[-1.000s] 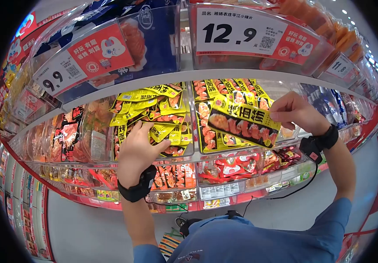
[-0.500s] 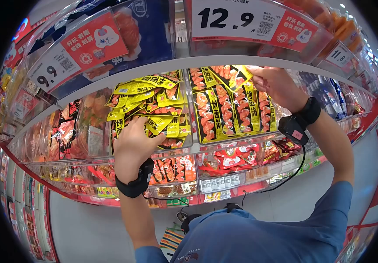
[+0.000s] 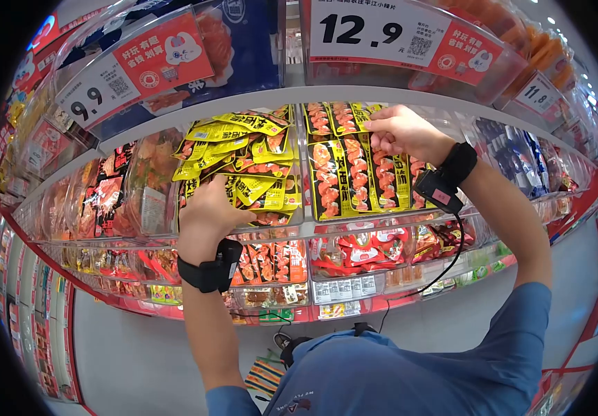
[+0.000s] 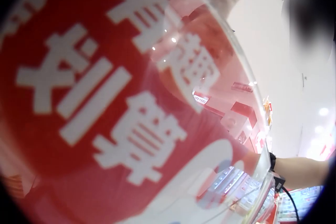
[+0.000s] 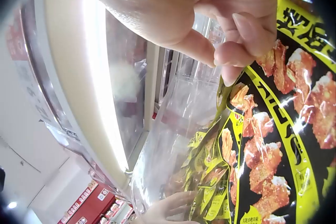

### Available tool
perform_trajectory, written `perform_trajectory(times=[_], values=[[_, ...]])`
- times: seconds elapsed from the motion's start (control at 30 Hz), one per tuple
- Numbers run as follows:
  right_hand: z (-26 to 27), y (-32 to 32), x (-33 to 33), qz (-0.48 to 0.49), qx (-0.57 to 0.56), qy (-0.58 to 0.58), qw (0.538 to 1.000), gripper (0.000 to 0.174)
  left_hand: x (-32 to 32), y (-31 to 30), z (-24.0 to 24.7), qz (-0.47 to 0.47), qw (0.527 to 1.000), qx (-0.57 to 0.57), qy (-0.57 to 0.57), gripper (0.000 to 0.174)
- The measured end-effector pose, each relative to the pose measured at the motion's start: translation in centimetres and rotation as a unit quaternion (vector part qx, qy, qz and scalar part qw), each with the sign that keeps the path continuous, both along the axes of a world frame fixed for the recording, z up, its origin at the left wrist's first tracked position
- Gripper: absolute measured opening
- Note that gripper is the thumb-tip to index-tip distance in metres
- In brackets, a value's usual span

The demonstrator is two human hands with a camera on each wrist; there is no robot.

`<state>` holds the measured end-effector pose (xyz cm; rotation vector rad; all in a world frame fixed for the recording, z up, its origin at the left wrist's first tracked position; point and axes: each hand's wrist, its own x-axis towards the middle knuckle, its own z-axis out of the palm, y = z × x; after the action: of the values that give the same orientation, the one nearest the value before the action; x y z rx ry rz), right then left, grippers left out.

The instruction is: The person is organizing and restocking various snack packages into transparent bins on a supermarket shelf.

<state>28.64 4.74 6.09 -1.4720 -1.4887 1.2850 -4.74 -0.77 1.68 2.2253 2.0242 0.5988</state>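
Note:
Yellow-and-black snack packets (image 3: pixel 327 180) stand in rows in the clear right-hand bin. At the back of that bin, my right hand (image 3: pixel 410 133) pinches the edge of a packet (image 3: pixel 346 118). The right wrist view shows the thumb and fingertips of this hand (image 5: pixel 231 24) at a packet's corner. My left hand (image 3: pixel 210 211) rests at the front left of a loose pile of similar packets (image 3: pixel 243 149) in the neighbouring bin, its fingertips partly hidden. Part of that hand (image 5: pixel 170 208) also appears low in the right wrist view.
A white shelf edge (image 3: pixel 299 97) crosses above both bins, with large price tags (image 3: pixel 382 38) over it. Other packaged foods (image 3: pixel 153 187) fill the bins to the left, and blue packs (image 3: pixel 510 163) stand to the right. More bins (image 3: pixel 361 253) lie below.
My right hand has carried its packet from above the front of the right bin to the back, then shifted left. My left hand has stayed by the pile.

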Motion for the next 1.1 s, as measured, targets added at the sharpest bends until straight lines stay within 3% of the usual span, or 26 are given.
perform_trajectory(times=[0.03, 0.13, 0.2, 0.23, 0.33, 0.47, 0.5, 0.57, 0.67, 0.77, 0.87, 1.0, 1.1], values=[[0.1, -0.2, 0.1, 0.005, 0.001, -0.001, 1.000, 0.033, 0.0, -0.1, -0.1, -0.003, 1.000, 0.016, 0.012, 0.054], [0.1, -1.2, 0.3, 0.020, 0.004, 0.003, 1.000, 0.054, -0.3, 1.1, -0.2, 0.024, 0.997, -0.054, 0.054, 0.064], [0.0, -1.8, 0.7, 0.030, 0.010, 0.018, 0.999, 0.066, -0.3, 0.8, -0.6, 0.015, 0.998, 0.010, 0.057, 0.045], [0.3, -2.5, 0.7, 0.029, 0.005, 0.029, 0.999, 0.064, -0.4, 0.6, -0.8, 0.010, 0.997, 0.042, 0.059, 0.036], [1.2, -4.4, 0.9, 0.063, 0.035, -0.028, 0.997, 0.061, -0.8, 1.1, -2.5, 0.026, 0.988, 0.152, 0.021, 0.031], [2.2, -7.4, 0.0, 0.146, 0.097, -0.157, 0.972, 0.044, -0.7, 1.3, -2.1, 0.049, 0.989, 0.139, -0.031, 0.017], [2.7, -8.4, -0.2, 0.154, 0.090, -0.144, 0.973, 0.036, -0.6, 1.1, -2.0, 0.047, 0.988, 0.147, -0.024, 0.015], [2.6, -9.4, 0.1, 0.155, 0.088, -0.115, 0.977, 0.036, -0.2, 0.8, -1.5, 0.043, 0.985, 0.165, -0.012, 0.014], [3.4, -10.9, 0.3, 0.149, 0.082, -0.102, 0.980, 0.033, 0.2, -1.2, 0.0, 0.027, 0.959, 0.281, -0.013, 0.012], [3.6, -11.6, 1.4, 0.145, 0.069, -0.098, 0.982, 0.027, 0.9, -5.7, 2.6, -0.031, 0.903, 0.386, -0.185, 0.011], [3.0, -12.6, 1.4, 0.150, 0.076, -0.080, 0.983, 0.029, 2.0, -9.3, 4.0, -0.082, 0.871, 0.302, -0.378, 0.009], [0.6, -12.9, 0.5, 0.242, 0.156, -0.007, 0.958, 0.046, 4.4, -9.8, 4.3, -0.158, 0.889, 0.233, -0.360, 0.010], [1.0, -13.9, -1.0, 0.268, 0.086, 0.107, 0.954, 0.045, 6.1, -9.2, 4.1, -0.200, 0.888, 0.188, -0.368, 0.010]])
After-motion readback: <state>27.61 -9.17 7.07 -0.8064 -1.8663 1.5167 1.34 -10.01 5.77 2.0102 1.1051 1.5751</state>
